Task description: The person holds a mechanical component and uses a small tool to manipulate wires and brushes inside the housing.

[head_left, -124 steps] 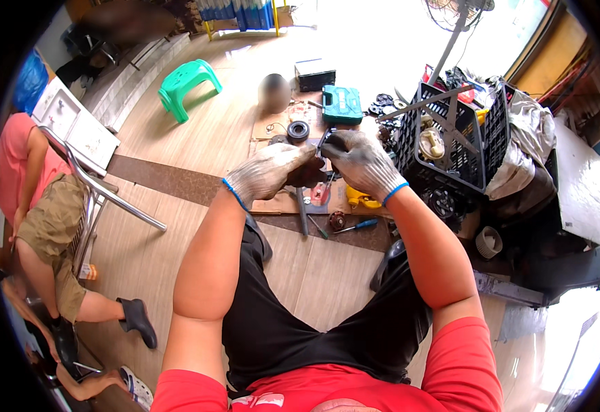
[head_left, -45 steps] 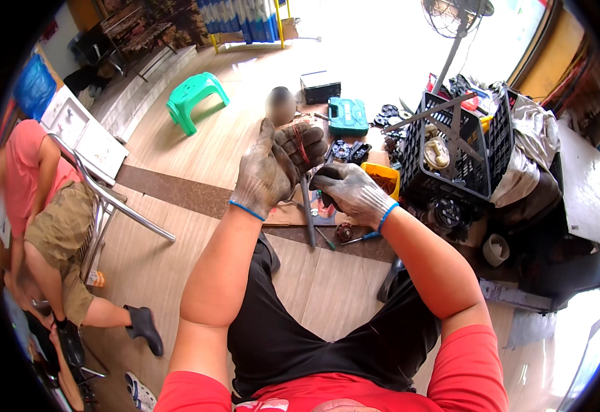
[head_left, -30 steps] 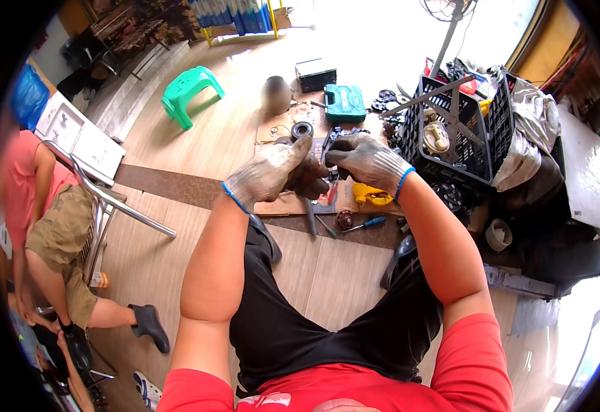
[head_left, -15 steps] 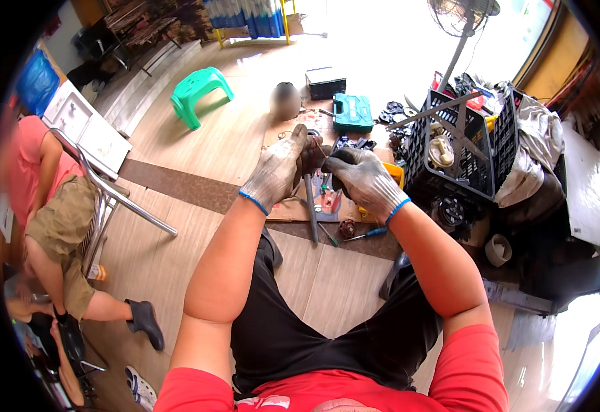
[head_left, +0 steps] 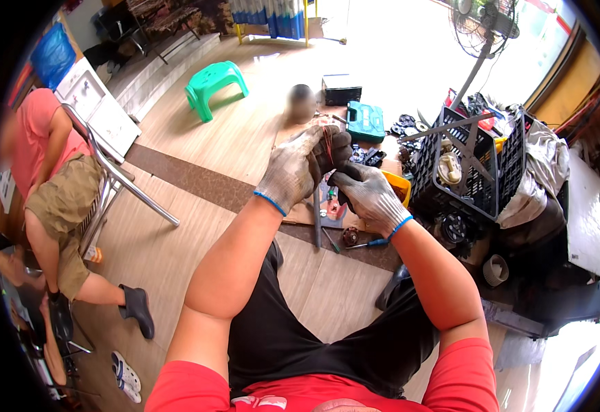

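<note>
Both my hands wear whitish knit gloves with dark, stained palms and blue cuffs. My left hand (head_left: pixel 298 165) is closed in front of me, with thin reddish wire (head_left: pixel 328 141) looped at its fingers. Close beside it, my right hand (head_left: pixel 372 196) is pinched, its fingertips turned toward the left. What sits between its fingers is too small to make out. Below the hands, a dark rod-like handle (head_left: pixel 318 223) lies across the cardboard's edge, its far end hidden by my left hand. A small reddish-brown round part (head_left: pixel 351 237) and a blue-handled screwdriver (head_left: pixel 375 242) lie nearby.
A teal tool case (head_left: pixel 365 122) and a dark box (head_left: pixel 342 90) stand beyond my hands. Black crates (head_left: pixel 454 189) crowd the right, below a fan (head_left: pixel 484 27). A green stool (head_left: pixel 217 81) stands far left. Another person (head_left: pixel 59 178) sits at left beside a metal-framed chair (head_left: pixel 125 180).
My left hand has turned into a closer fist, and the wire now shows at its fingers. My right hand has moved slightly down beside it. The whole view has shifted a little.
</note>
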Demonstrator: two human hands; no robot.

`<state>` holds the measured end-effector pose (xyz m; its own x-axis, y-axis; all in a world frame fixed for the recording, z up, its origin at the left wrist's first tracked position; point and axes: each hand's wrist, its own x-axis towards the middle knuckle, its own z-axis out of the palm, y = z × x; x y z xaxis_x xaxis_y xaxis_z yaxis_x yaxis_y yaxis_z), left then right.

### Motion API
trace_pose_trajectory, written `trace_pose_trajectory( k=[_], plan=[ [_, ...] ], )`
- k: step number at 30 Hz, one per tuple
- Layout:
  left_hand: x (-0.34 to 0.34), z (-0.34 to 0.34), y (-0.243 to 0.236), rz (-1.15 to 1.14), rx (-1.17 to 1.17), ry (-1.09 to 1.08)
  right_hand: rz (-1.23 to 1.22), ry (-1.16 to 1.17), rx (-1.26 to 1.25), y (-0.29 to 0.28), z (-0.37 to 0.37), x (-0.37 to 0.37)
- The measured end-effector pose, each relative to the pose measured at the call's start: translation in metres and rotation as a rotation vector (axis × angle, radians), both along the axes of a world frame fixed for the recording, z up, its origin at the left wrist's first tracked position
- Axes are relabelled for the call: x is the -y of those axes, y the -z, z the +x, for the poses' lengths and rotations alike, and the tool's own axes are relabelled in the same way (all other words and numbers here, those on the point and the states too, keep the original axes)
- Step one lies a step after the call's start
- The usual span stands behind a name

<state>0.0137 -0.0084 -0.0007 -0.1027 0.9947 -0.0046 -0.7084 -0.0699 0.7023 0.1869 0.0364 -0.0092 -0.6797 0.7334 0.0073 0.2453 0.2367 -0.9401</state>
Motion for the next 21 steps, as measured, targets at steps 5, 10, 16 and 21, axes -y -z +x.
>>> trace_pose_trajectory(
  k=[5, 10, 16, 21],
  plan=[
    [-0.006, -0.010, 0.002, 0.025, 0.168, 0.044, -0.066, -0.030, -0.058, 0.018, 0.000, -0.009],
    [0.000, -0.017, 0.000, -0.015, 0.139, 0.056, -0.039, -0.076, 0.118, 0.000, 0.002, -0.012],
    [0.014, -0.003, -0.021, -0.183, -0.299, 0.113, 0.082, -0.199, 0.234, 0.023, 0.014, -0.039],
    [0.021, -0.014, -0.016, -0.171, -0.439, 0.392, 0.332, -0.160, 0.466, 0.001, 0.015, -0.036]
  ],
)
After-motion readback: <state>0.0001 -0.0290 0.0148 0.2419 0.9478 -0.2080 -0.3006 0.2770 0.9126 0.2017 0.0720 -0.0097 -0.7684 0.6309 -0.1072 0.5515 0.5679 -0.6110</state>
